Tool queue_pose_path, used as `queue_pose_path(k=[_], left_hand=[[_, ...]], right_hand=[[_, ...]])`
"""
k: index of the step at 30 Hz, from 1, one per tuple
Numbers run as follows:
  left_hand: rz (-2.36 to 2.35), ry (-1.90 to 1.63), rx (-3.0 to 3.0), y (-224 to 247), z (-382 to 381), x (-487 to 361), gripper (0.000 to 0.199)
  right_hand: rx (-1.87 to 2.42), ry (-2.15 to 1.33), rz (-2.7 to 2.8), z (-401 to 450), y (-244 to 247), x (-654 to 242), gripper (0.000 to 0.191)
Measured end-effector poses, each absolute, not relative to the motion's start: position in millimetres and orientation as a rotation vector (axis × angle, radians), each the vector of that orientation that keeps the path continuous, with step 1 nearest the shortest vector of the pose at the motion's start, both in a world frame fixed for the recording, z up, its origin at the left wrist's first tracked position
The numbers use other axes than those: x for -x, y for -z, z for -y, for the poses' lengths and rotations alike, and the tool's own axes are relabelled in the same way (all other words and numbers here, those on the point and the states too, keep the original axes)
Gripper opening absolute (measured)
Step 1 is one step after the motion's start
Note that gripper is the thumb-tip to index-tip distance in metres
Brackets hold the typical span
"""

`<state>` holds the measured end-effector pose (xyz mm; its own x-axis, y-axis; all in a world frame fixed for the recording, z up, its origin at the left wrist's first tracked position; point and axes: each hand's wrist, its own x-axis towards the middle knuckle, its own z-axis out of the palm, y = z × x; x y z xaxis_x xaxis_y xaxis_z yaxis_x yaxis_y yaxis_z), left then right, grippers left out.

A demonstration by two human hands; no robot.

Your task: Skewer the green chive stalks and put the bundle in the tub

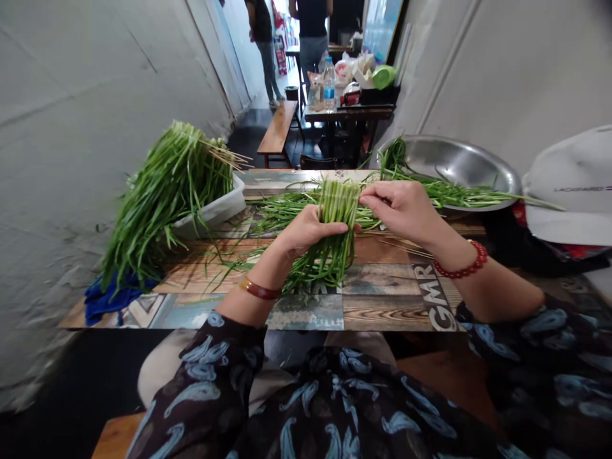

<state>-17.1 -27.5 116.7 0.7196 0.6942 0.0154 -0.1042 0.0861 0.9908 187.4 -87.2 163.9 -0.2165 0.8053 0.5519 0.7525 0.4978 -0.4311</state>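
Note:
Above the middle of the patterned table (382, 312), my left hand (310, 231) is wrapped round a flat row of green stalks (337, 207), its thumb across the front. The pale cut ends point up and the leaves hang down to the table. A thin stick seems to cross the stalks near the top. At the row's right edge, my right hand (399, 207) has its thumb and index finger pinched together; what lies between them is too small to make out. Loose green stalks (282, 210) and thin sticks (399, 244) lie behind and beside the hands.
At left, skewered greens (167, 172) overfill a white tray (215, 210), beside a blue cloth (108, 299). At right are a metal basin (459, 162) with greens and a white cap (574, 185). Behind stand a bench (278, 127), a cluttered table (354, 115) and two people.

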Motion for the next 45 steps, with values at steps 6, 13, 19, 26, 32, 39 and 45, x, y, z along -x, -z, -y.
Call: queue_pose_path(k=[6, 13, 19, 26, 32, 39, 45], left_hand=[[-0.594, -0.665, -1.557, -150, 20, 32, 0.032], [-0.491, -0.709, -1.658, -160, 22, 52, 0.042], [-0.591, -0.677, -1.636, -163, 24, 92, 0.055], [-0.816, -0.753, -1.843, -192, 28, 149, 0.031], [-0.870, -0.202, -2.176, -134, 39, 127, 0.031], [-0.902, -0.230, -2.358, -68, 30, 96, 0.047], [-1.016, -0.303, -2.672, -77, 12, 35, 0.027]], right_hand=[[1.173, -0.105, 2.058, 79, -191, -178, 0.022], [1.149, -0.025, 2.152, 71, -222, -140, 0.020], [1.127, 0.045, 1.912, 75, -257, -111, 0.027], [0.868, -0.346, 1.513, 97, -230, -115, 0.011], [1.278, -0.979, 1.174, 142, -110, -145, 0.029], [1.484, -1.177, 0.901, 169, -10, -164, 0.043], [1.574, -1.048, 0.992, 173, -8, -172, 0.036]])
